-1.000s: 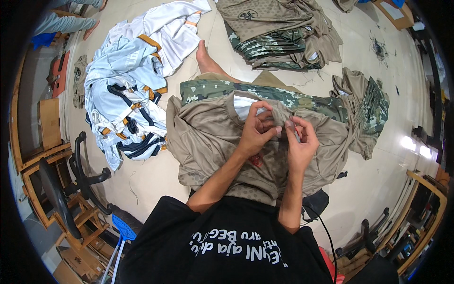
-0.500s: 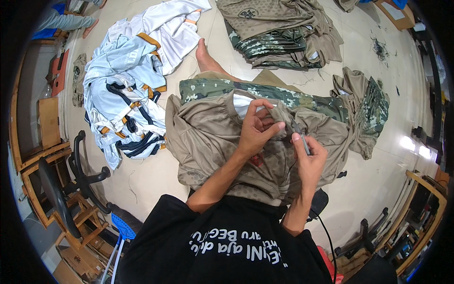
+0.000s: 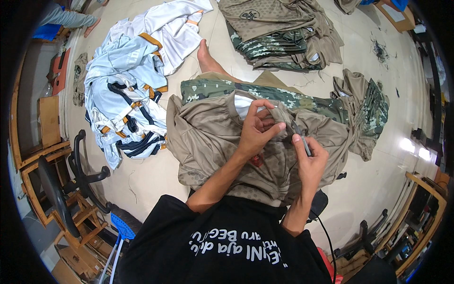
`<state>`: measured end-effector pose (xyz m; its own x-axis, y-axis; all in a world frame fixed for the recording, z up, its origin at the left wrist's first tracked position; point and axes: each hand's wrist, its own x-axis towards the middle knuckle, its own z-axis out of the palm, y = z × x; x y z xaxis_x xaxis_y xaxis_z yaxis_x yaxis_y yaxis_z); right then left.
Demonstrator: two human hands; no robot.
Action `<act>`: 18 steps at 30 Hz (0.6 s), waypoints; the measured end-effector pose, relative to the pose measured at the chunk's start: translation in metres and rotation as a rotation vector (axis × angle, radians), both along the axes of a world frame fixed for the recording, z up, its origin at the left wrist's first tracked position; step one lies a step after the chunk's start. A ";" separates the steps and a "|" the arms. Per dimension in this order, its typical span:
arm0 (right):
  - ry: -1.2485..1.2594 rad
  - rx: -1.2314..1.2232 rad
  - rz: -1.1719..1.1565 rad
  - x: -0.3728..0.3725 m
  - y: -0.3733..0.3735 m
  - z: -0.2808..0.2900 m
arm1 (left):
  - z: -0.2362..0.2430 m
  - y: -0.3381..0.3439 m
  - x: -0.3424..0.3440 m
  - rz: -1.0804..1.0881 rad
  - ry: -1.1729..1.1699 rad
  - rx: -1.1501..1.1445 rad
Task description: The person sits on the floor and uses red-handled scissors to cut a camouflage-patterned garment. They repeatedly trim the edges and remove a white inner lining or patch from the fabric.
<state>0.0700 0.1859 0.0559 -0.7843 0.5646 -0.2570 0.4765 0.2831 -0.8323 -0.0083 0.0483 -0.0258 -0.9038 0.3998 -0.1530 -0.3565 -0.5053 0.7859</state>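
Observation:
Across my lap lies a khaki-brown shirt (image 3: pixel 203 146) with a faint dotted pattern and a small red mark. My left hand (image 3: pixel 257 135) pinches its folded collar edge between thumb and fingers, lifting it slightly. In my right hand (image 3: pixel 311 158) is a pair of small grey thread snips (image 3: pixel 306 146), gripped under the thumb, the pointed end angled up toward the held edge. Whether the blades touch the cloth is too small to tell. Just beyond the shirt stretches green camouflage fabric (image 3: pixel 208 90).
White and light-blue garments (image 3: pixel 118 85) are heaped at the left. A stack of khaki and camouflage shirts (image 3: pixel 283 38) lies beyond my bare foot (image 3: pixel 206 59). Another crumpled shirt (image 3: pixel 362 113) is at the right. Thread scraps (image 3: pixel 379 49) dot the floor. A dark chair (image 3: pixel 82 175) stands left.
The snips have shifted slightly, their tip tilting closer to the held cloth edge. My left hand keeps its pinch in nearly the same place.

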 end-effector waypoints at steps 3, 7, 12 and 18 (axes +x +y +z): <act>0.030 0.006 0.001 -0.001 -0.001 -0.003 | -0.002 0.000 0.001 -0.012 0.006 0.010; 0.037 0.043 0.009 -0.001 -0.001 -0.002 | -0.005 0.001 0.002 -0.004 0.003 0.012; 0.038 0.059 0.008 0.001 -0.001 0.004 | -0.003 0.000 0.000 0.003 0.003 0.008; 0.031 0.065 0.015 0.000 -0.001 0.004 | -0.005 0.000 0.001 -0.005 0.008 0.016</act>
<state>0.0699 0.1848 0.0600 -0.7998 0.5676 -0.1952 0.4459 0.3442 -0.8263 -0.0072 0.0486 -0.0306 -0.9030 0.4064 -0.1395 -0.3528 -0.5160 0.7806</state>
